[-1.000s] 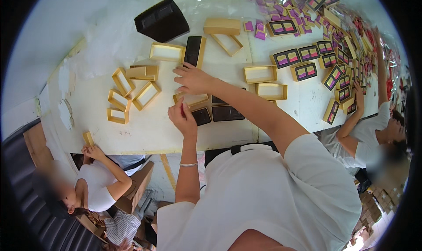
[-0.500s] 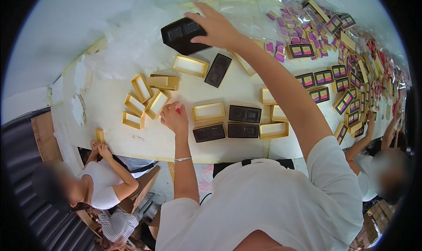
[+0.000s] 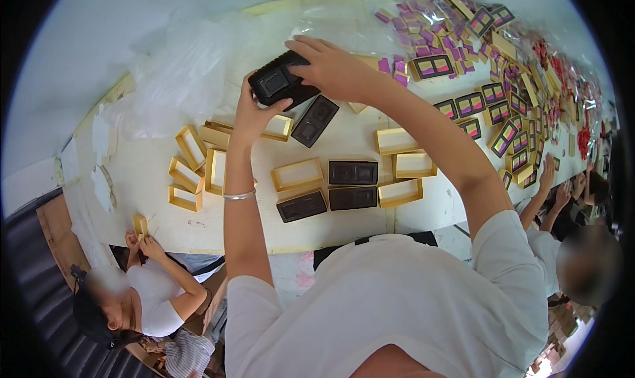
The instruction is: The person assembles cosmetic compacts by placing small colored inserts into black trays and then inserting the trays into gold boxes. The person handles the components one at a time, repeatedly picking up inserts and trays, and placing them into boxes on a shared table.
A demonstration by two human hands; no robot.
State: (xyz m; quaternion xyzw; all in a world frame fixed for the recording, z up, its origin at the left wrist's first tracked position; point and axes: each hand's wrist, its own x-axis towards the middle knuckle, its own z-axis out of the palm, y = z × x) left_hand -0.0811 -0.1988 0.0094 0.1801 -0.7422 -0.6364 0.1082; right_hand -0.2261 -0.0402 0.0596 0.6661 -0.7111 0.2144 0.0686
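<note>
Both my hands are on a stack of black plastic insert trays (image 3: 273,84), held up over the far middle of the table. My left hand (image 3: 254,117) grips its left side, thumb along the near edge. My right hand (image 3: 334,67) is closed round its right end, covering part of it. Just below the stack lies a single black tray (image 3: 315,121), set at a slant. Nearer me, open gold boxes, such as this gold box (image 3: 297,175), lie beside black trays (image 3: 354,172) in a loose group. My left forearm partly hides another gold box (image 3: 215,171).
Clear plastic film (image 3: 175,77) is heaped at the far left. Filled boxes (image 3: 470,104) and small purple-and-gold pieces (image 3: 430,41) crowd the right. At the left, a co-worker's hands hold a gold box (image 3: 139,226); other people's hands (image 3: 548,174) work at the right.
My left hand has moved from beside the gold boxes up to the black stack and taken hold of its left side. The stack has turned in my hands, and my view has shifted slightly.
</note>
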